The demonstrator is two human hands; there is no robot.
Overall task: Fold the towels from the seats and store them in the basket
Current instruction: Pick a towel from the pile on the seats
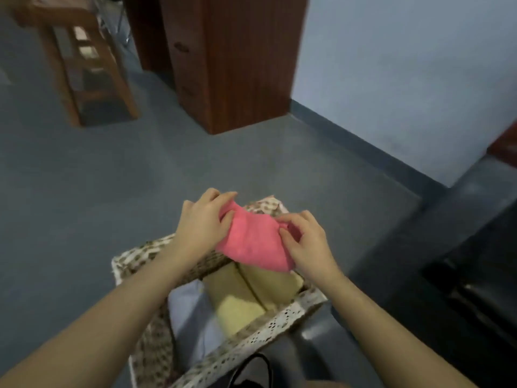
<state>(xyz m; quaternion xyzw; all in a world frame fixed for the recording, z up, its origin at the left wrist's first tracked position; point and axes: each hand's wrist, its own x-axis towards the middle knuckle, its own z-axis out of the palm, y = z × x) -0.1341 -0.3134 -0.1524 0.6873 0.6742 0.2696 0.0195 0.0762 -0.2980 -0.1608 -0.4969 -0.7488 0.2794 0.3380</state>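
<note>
A folded pink towel (251,239) hangs above the open basket (279,323), a wicker box with a lace-trimmed patterned liner standing on the floor. My left hand (202,219) grips the towel's left end, fingers curled over its top edge. My right hand (305,239) pinches the towel's right end. Inside the basket lie a folded yellow towel (246,292) and, to its left, a pale blue-white towel (190,317).
Grey carpet surrounds the basket. A wooden stool (84,65) stands at the far left, a dark red-brown cabinet (232,60) behind the basket, a pale blue wall (405,79) on the right. Dark furniture (475,275) fills the right edge. A black strap (251,371) lies at the bottom.
</note>
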